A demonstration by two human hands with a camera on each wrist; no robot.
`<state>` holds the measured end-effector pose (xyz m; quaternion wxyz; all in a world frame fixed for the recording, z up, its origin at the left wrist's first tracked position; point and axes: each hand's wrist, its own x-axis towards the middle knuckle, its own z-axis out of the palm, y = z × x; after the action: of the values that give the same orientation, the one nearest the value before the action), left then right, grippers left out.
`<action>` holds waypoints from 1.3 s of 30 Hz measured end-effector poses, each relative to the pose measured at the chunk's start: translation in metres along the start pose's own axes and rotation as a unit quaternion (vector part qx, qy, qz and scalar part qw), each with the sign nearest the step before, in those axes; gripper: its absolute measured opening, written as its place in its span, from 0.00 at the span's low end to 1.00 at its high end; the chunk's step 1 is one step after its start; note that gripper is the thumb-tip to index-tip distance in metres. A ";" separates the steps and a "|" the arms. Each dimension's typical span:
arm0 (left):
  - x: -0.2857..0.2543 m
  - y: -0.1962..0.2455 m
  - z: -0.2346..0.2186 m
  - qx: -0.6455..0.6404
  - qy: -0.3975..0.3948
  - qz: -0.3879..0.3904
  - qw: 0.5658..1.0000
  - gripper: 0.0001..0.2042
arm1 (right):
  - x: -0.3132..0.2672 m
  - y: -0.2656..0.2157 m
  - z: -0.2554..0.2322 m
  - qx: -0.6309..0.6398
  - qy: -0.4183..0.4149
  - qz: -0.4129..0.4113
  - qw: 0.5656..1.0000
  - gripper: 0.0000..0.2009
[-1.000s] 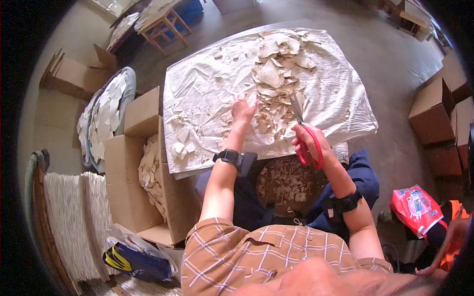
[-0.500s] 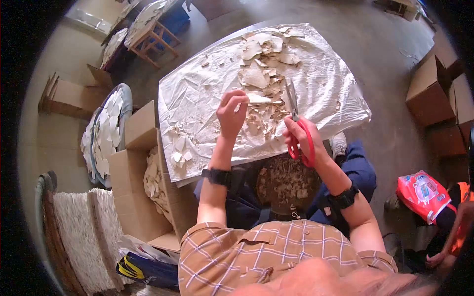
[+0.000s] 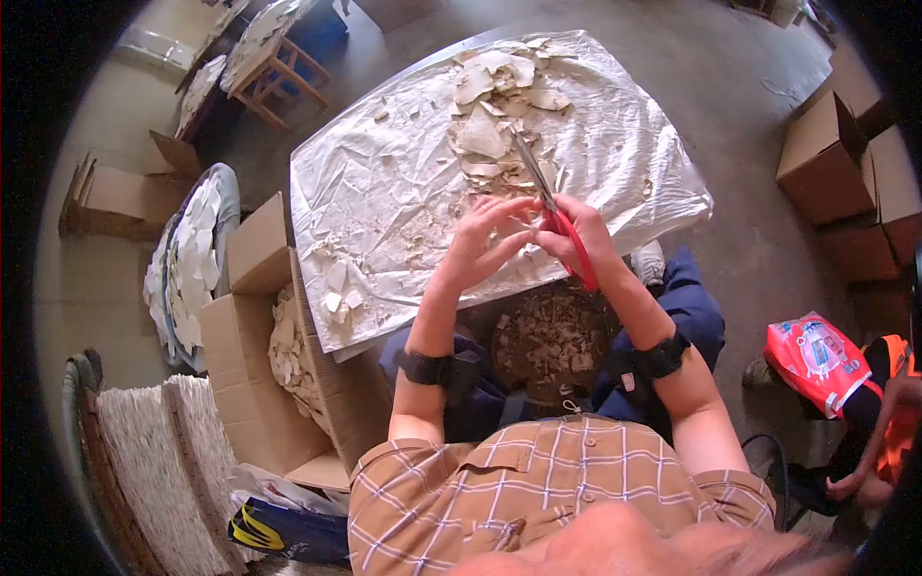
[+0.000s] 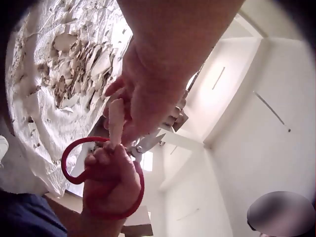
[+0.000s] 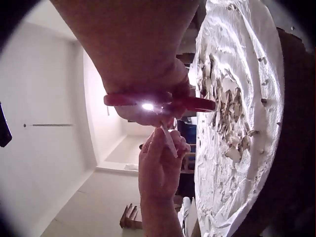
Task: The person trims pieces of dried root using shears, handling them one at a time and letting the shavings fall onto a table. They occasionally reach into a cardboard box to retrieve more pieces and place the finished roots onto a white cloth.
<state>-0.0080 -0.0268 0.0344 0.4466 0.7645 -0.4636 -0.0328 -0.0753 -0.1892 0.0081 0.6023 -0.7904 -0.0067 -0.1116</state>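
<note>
Both hands meet above the near edge of the cloth-covered table. My right hand (image 3: 584, 235) grips the red-handled scissors (image 3: 575, 252), whose blades point away over the pile of pale flakes (image 3: 480, 134). Its finger and thumb tips also pinch a narrow pale piece (image 4: 116, 121), as the left wrist view shows. My left hand (image 3: 473, 246) is just left of them, fingers bent around the piece's other side. In the right wrist view, the left hand (image 5: 160, 173) pinches this pale piece (image 5: 169, 140) beneath the scissors (image 5: 190, 103). The blades lie beside the piece.
A round container (image 3: 552, 341) of scraps sits between the knees. An open cardboard box (image 3: 254, 384) with pale pieces stands at the left, beside a round tray (image 3: 223, 230) of flat pieces. More boxes (image 3: 826, 158) and a red bag (image 3: 816, 360) are at the right.
My left hand picked a pale piece off the table and moved right and nearer, to meet my right hand. The scissors swung leftward, still gripped.
</note>
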 end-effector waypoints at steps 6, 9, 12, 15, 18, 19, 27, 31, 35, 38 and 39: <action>-0.014 -0.021 0.014 -0.228 -0.003 -0.242 0.943 0.11 | -0.004 -0.007 0.007 0.119 0.027 0.127 0.984 0.14; -0.011 -0.021 0.017 -0.367 0.120 -0.267 0.883 0.10 | -0.002 -0.006 0.010 0.031 0.054 0.111 0.992 0.17; -0.009 -0.019 0.013 -0.467 0.243 -0.269 0.807 0.08 | -0.009 -0.008 0.019 -0.219 0.070 -0.037 0.973 0.22; -0.011 -0.023 0.012 -0.460 0.254 -0.254 0.812 0.08 | -0.016 -0.011 0.024 -0.263 0.053 -0.058 0.962 0.21; -0.009 -0.024 0.014 -0.460 0.254 -0.250 0.813 0.08 | -0.016 -0.015 0.023 -0.279 0.032 -0.032 0.959 0.21; -0.009 -0.024 0.015 -0.460 0.253 -0.250 0.813 0.08 | -0.015 -0.016 0.023 -0.279 0.017 -0.013 0.960 0.22; -0.008 -0.026 0.020 -0.522 0.245 -0.225 0.785 0.08 | -0.015 -0.008 0.025 -0.207 0.012 -0.033 0.978 0.19; -0.010 -0.026 0.019 -0.486 0.238 -0.244 0.804 0.07 | -0.015 -0.006 0.026 -0.211 0.015 -0.033 0.977 0.17; -0.012 -0.029 0.017 -0.464 0.222 -0.272 0.813 0.09 | -0.015 -0.007 0.024 -0.219 -0.022 0.005 0.976 0.19; -0.015 -0.035 0.015 -0.490 0.242 -0.307 0.779 0.09 | -0.015 -0.008 0.025 -0.217 -0.009 0.018 0.976 0.19; -0.018 -0.040 0.014 -0.513 0.265 -0.324 0.749 0.10 | -0.015 -0.002 0.024 -0.226 0.001 0.034 0.974 0.19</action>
<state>0.0024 -0.0161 -0.0086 0.8393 0.5026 0.0352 -0.2041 -0.0862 -0.1639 0.0014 0.4118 -0.9056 0.0465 -0.0905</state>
